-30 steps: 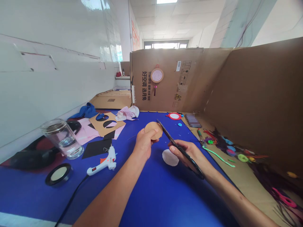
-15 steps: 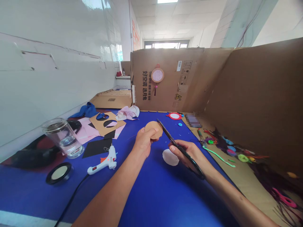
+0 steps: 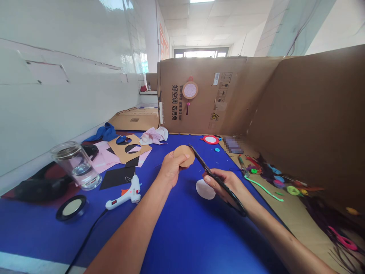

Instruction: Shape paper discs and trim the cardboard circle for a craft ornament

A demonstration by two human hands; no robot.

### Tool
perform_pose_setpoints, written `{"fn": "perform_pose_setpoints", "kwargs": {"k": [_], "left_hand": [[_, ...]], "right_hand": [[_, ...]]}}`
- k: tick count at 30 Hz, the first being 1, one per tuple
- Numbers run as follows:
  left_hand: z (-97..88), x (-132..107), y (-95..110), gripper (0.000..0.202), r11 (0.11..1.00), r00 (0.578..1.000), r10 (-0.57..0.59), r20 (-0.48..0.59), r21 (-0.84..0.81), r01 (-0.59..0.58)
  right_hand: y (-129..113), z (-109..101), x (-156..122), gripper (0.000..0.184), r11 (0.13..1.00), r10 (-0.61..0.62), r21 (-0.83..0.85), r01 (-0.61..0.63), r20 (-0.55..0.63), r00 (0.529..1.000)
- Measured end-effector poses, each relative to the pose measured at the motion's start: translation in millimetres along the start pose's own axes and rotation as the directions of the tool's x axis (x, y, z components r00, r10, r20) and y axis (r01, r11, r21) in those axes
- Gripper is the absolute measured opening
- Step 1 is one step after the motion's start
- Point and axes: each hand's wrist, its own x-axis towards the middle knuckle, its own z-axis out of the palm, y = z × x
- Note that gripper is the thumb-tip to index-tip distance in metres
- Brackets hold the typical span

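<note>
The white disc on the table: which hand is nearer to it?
Right. The right hand overlaps the white disc at its upper right in this view; the left hand is farther, to its upper left.

The single view comes from a camera worn on the person's head, above the near side of the tabletop (image 3: 182,239), facing forward and down. The tilt is mild enough that the ceiling (image 3: 225,21) shows along the top. Both forearms (image 3: 134,224) enter from the bottom edge, and the left grip (image 3: 172,167) and right grip (image 3: 224,184) sit near the lens, around mid-frame. The wide field reaches a white wall (image 3: 74,30) at left, a cardboard panel (image 3: 234,99) straight ahead, farther off, and another cardboard side (image 3: 313,110) at right.
</note>
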Motion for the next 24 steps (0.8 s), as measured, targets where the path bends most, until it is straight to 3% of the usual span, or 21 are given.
{"fn": "perform_pose_setpoints", "kwargs": {"k": [7,24], "left_hand": [[-6.7,4.3,-1.9,0.04,1.0,0.999,0.001,0.049,0.011,-0.001],[-7.5,4.9,0.1,0.041,1.0,0.999,-0.006,0.053,0.026,0.005]], "right_hand": [[1.2,1.3,0.3,0.056,1.0,-0.003,0.006,0.003,0.014,1.0],[7.5,0.0,2.7,0.053,0.999,0.046,-0.022,-0.047,-0.037,0.998]]}}
